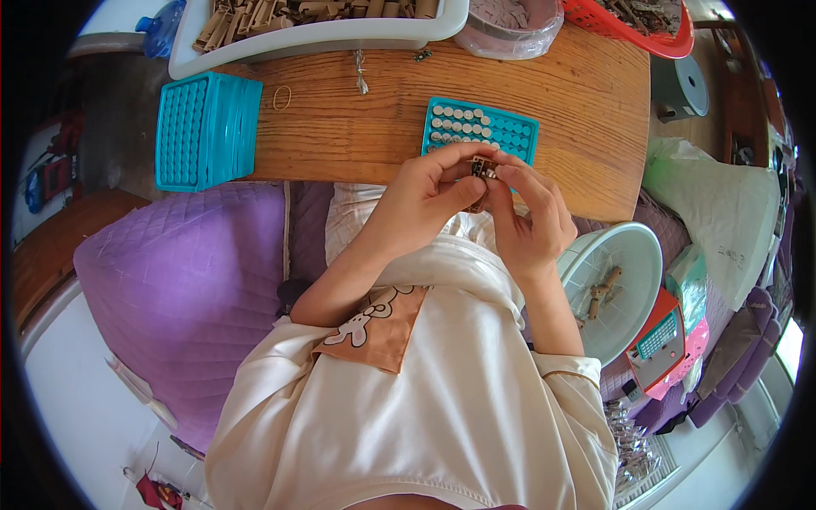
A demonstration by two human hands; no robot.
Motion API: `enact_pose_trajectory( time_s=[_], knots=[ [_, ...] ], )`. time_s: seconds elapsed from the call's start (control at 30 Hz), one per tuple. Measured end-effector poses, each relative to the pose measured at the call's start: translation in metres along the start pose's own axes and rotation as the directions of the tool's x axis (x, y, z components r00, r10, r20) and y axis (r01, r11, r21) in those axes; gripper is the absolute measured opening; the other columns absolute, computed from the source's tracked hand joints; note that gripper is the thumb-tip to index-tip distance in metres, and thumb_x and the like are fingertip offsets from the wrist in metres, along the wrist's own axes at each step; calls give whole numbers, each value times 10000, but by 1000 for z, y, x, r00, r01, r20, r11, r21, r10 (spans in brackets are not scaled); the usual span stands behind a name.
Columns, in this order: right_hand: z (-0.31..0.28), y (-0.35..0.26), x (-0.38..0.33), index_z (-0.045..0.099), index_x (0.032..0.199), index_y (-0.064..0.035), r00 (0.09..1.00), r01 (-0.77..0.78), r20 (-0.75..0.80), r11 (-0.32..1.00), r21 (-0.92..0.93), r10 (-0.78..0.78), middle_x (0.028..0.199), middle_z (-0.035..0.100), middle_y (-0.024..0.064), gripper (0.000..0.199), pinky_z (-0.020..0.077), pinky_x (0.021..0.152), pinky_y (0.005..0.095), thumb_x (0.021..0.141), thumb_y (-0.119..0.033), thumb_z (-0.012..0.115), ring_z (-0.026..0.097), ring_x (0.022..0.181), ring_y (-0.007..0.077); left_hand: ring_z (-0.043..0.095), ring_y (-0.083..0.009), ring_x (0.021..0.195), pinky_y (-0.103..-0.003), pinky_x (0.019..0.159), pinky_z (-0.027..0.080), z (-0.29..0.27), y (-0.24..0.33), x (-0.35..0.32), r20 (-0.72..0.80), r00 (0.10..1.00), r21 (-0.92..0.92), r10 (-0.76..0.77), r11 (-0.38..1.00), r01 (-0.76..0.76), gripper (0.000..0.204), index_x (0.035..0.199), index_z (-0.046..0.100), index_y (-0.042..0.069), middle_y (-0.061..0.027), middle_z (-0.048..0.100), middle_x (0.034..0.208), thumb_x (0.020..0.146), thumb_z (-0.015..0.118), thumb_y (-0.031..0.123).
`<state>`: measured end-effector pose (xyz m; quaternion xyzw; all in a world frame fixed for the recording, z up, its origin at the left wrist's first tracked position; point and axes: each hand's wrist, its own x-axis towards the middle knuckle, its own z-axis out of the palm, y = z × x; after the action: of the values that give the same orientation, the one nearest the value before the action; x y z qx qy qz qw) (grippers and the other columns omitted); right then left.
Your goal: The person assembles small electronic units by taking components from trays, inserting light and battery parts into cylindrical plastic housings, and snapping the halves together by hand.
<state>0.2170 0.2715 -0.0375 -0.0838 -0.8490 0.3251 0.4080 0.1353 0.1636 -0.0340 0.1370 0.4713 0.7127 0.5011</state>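
In front of my body, just past the table's near edge, both hands meet at a small brown piece with dark and silvery parts (484,170). My left hand (429,200) grips it from the left, thumb and fingers closed around it. From the other side, the fingertips of my right hand (540,212) pinch at its silvery part. My fingers cover much of the piece, so its exact kind cannot be made out. Right behind the hands lies a teal tray (520,127) with round cells; whitish round pieces (459,126) sit in several of them.
A stack of teal trays (183,132) stands at the table's left. Along the far side are a white tub (340,42) of brown pieces, a round bagged container (510,38) and a red basket (625,25). A pale bucket (642,263) with brown bits stands right of my forearm.
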Motion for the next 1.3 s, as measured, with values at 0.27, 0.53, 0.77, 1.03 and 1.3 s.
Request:
enact_pose_trajectory(
  time_s=[0.27, 0.53, 0.77, 1.03, 1.3],
  knots=[
    [-7, 8, -3, 566, 826, -14, 984, 1, 177, 999, 44, -8, 791, 602, 107, 204, 495, 624, 291, 646, 71, 611, 606, 749, 229, 542, -95, 784, -223, 684, 464, -3, -5, 3, 6, 999, 54, -48, 997, 47, 313, 1129, 434, -30, -67, 565, 909, 836, 485, 66],
    [-21, 27, -14, 556, 930, -41, 897, -368, 213, 922, -125, 387, 847, 600, 93, 263, 468, 647, 314, 677, 6, 609, 576, 780, 234, 542, -85, 655, -198, 623, 454, -19, -3, 6, -103, 995, 20, 7, 1000, -5, 187, 983, 496, -10, -76, 570, 837, 836, 414, 71],
    [-22, 39, -27, 557, 920, -47, 837, -143, 431, 895, -423, 337, 784, 594, 75, 226, 452, 578, 307, 700, -33, 608, 555, 680, 214, 543, -103, 661, -215, 617, 450, -19, -1, 4, -96, 995, 4, 9, 1000, -8, 222, 1018, 492, 3, -91, 567, 862, 844, 426, 124],
    [-9, -2, -5, 561, 835, -27, 946, -319, 54, 947, -29, 320, 773, 607, 87, 200, 477, 537, 260, 661, 50, 622, 597, 646, 179, 569, -122, 767, -222, 676, 460, -4, 6, -2, -53, 998, -10, -31, 999, 30, 277, 1096, 463, -15, -97, 577, 921, 852, 479, 115],
    [-4, -9, 0, 555, 799, -9, 990, -110, 99, 992, 55, 104, 763, 603, 101, 186, 493, 577, 261, 644, 52, 639, 597, 667, 198, 515, -82, 821, -212, 727, 439, -2, 6, -7, -2, 1000, 179, -27, 984, 27, 308, 1142, 441, -18, -62, 548, 962, 837, 458, 18]
  ],
)
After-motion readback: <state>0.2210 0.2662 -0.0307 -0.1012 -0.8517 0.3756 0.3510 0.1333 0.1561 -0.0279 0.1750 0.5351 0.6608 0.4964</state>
